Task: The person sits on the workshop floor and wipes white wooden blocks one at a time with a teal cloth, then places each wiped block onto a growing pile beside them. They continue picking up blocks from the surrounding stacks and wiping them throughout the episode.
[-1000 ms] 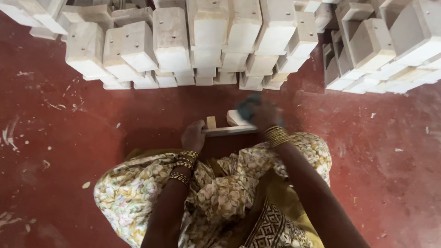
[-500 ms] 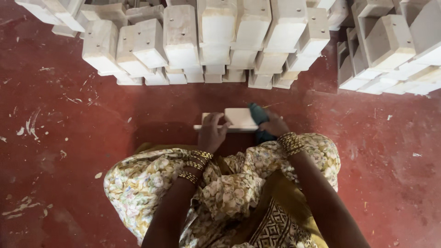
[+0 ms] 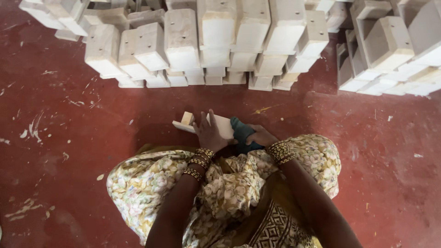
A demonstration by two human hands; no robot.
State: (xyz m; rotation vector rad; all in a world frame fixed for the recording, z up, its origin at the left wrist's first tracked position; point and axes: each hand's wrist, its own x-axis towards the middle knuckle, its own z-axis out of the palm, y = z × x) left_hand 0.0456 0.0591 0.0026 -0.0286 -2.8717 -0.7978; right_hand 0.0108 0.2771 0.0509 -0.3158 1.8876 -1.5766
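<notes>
Work in hand: a pale wooden piece (image 3: pixel 216 126) is rubbed with a blue-green cloth (image 3: pixel 241 133) over the lap of a seated person.
Left hand (image 3: pixel 209 133): lies flat on the wooden piece, fingers spread, pressing it down. The grip is an open palm hold, not a closed fist.
Right hand (image 3: pixel 262 136): curled closed on the cloth, just right of the left hand and touching the near end of the piece.
Location of the piece: under the left hand, its far end with a small upright block (image 3: pixel 187 118) projecting left and away from the grip, above the red floor (image 3: pixel 69 151).
Recommended technique: judged from the pose, hold steady downward pressure with the left palm so the piece does not pivot; stroke the cloth along the length of the board; keep the left fingers out of the cloth's path.
Risk: the overhanging far end may tip if the pressure eases.
Beyond the grip: stacked pale wooden blocks (image 3: pixel 183 41) in rows on the floor, well apart from both hands.
Containers: none visible; nothing is held in any vessel.
Near the grip: floral garment (image 3: pixel 151 183); bangles on both wrists.
</notes>
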